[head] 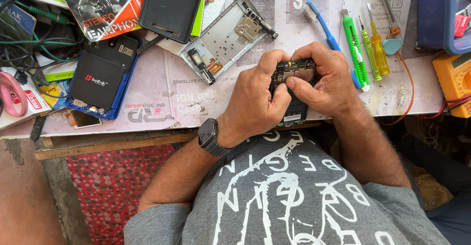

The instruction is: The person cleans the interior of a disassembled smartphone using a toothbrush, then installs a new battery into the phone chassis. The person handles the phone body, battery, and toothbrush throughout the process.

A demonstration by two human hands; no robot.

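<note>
Head view: centre frame, left hand (255, 97) and right hand (326, 80) both clasp tightly an opened phone (294, 90), thumbs pressing its circuit board (294, 68).

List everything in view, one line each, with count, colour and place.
opened phone: 1, black with bare circuit board, held over the bench edge
blue phone: 1, blue with black battery, left on the bench
phone frame: 1, silver, centre top
black cover: 1, black, top, left of the frame
toothbrush: 1, blue, above the hands
cutter: 1, green, right of the toothbrush
screwdrivers: 2, yellow-green, right of the cutter
multimeter: 1, yellow, right edge
cables: several, green and black, top left
watch: 1, dark, left wrist
left hand: 1, holding the opened phone
right hand: 1, holding the opened phone
</note>
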